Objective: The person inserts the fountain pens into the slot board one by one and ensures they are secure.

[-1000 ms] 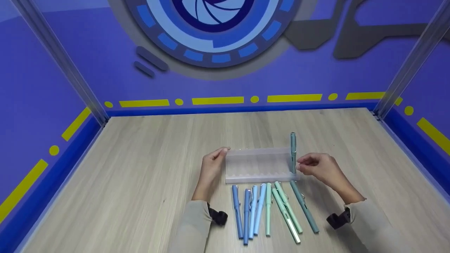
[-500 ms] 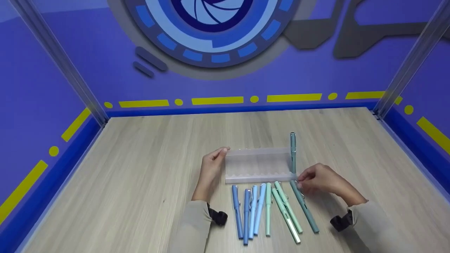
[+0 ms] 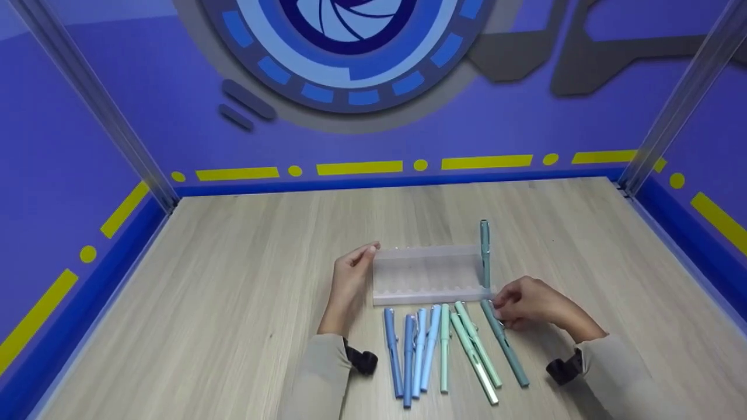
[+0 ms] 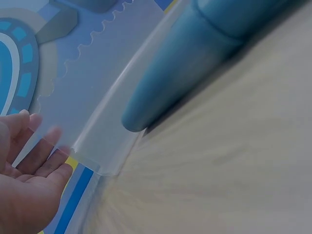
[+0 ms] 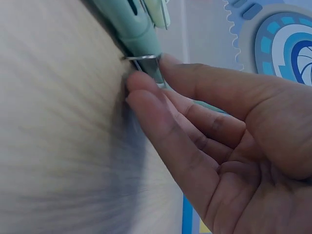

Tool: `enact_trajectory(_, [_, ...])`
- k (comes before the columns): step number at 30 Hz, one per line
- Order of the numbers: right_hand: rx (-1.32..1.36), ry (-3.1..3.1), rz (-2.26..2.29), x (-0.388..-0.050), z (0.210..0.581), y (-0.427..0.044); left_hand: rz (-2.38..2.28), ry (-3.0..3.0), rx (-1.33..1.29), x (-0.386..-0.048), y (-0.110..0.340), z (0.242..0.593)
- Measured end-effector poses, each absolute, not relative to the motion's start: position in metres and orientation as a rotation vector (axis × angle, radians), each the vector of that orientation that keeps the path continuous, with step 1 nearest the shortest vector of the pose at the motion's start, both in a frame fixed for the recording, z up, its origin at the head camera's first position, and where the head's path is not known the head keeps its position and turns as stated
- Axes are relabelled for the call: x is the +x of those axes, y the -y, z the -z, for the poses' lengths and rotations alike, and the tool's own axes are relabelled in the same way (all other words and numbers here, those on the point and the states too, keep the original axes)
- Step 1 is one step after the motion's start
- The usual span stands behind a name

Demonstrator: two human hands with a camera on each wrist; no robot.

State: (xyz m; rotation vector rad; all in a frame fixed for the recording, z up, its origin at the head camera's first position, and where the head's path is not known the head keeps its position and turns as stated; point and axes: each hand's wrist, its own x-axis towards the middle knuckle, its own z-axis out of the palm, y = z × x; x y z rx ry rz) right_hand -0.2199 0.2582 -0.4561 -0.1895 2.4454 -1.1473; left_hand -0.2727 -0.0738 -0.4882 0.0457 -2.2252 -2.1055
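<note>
My left hand [image 3: 349,280] holds the left edge of a clear plastic pen rack [image 3: 429,274]; in the left wrist view some fingers [image 4: 41,151] show through the plastic. One dark green pen [image 3: 485,251] stands upright at the rack's right end. A second dark green pen [image 3: 508,347] lies on the table in front of that end. My right hand [image 3: 534,303] pinches this lying pen near its clip end, between thumb and fingertips, as the right wrist view shows at the metal clip [image 5: 146,58].
Several pens lie in a row in front of the rack: blue [image 3: 392,353], light blue [image 3: 430,349], mint green [image 3: 445,349] and pale green [image 3: 475,359]. The wooden table [image 3: 233,291] ends at blue printed walls [image 3: 134,105].
My right hand has left the upright pen, moved down toward the front, and taken hold of the lying dark green pen. My left hand stays at the rack's edge.
</note>
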Motion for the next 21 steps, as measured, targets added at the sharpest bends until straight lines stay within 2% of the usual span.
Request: enact_trajectory(21, [-0.269, -2.389, 1.203, -0.2158, 0.4588, -0.2557, 2.143, 2.225, 0.134, -0.2723, 0.0689, 0.4847])
